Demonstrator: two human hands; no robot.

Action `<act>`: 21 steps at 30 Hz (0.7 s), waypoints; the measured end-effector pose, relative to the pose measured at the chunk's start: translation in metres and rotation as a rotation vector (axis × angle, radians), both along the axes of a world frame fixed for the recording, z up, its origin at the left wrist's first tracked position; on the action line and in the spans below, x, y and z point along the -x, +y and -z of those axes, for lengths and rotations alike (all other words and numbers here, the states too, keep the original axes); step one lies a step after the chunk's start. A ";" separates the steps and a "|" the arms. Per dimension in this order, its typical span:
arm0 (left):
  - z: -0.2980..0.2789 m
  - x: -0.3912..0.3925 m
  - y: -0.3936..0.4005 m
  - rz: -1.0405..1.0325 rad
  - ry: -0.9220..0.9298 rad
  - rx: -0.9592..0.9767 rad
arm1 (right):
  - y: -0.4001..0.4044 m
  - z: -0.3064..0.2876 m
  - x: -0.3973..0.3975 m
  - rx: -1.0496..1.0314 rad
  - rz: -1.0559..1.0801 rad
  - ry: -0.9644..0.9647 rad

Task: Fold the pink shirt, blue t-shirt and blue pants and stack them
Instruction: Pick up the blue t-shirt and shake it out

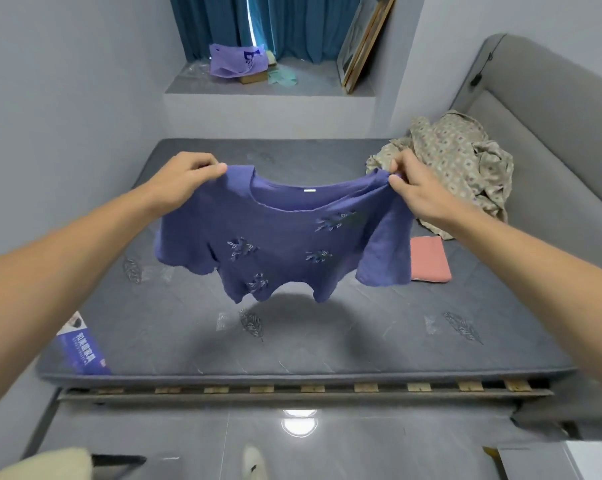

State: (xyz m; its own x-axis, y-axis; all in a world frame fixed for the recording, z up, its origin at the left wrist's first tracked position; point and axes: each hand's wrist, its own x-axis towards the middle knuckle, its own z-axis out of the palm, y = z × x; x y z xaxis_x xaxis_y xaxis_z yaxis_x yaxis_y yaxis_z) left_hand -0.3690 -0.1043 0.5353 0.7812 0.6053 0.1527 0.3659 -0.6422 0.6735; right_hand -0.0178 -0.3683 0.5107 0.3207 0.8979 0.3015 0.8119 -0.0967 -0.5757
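You hold the blue t-shirt (279,237) up in the air above the grey mattress (327,341), your left hand (185,178) pinching one shoulder and your right hand (414,188) pinching the other, fingers and thumbs curled into the fabric. The shirt hangs spread between your hands with its neckline uppermost and its hem clear of the mattress, casting a shadow below. To your right, just beyond the hanging sleeve, the pink shirt (430,259) lies folded flat on the mattress; the sleeve hides its near edge. Behind your right hand a crumpled patterned cloth (462,161) is heaped against the padded headboard (535,109) at the mattress's far right corner. A blue printed label (83,348) sits at the near left corner of the mattress. On the window ledge (313,85) past the bed rest a purple bag (235,60) and a leaning picture frame (365,43), with teal curtains (292,26) behind.
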 end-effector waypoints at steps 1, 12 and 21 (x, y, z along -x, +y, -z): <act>-0.002 0.002 -0.008 -0.004 0.020 0.000 | -0.008 -0.001 -0.002 0.024 -0.005 -0.015; -0.014 0.002 -0.048 0.002 0.013 -0.134 | -0.043 -0.006 0.006 0.101 0.039 -0.012; -0.028 -0.033 -0.073 0.182 0.044 -0.116 | 0.015 0.069 0.156 0.108 -0.173 0.420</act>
State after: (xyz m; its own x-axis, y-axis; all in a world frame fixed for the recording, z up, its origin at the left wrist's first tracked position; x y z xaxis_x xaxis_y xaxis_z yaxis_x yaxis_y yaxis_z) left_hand -0.3362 -0.1768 0.5636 0.8833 0.4345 0.1763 0.2647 -0.7724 0.5773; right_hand -0.1739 -0.3529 0.4414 0.2382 0.9679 0.0799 0.5204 -0.0578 -0.8519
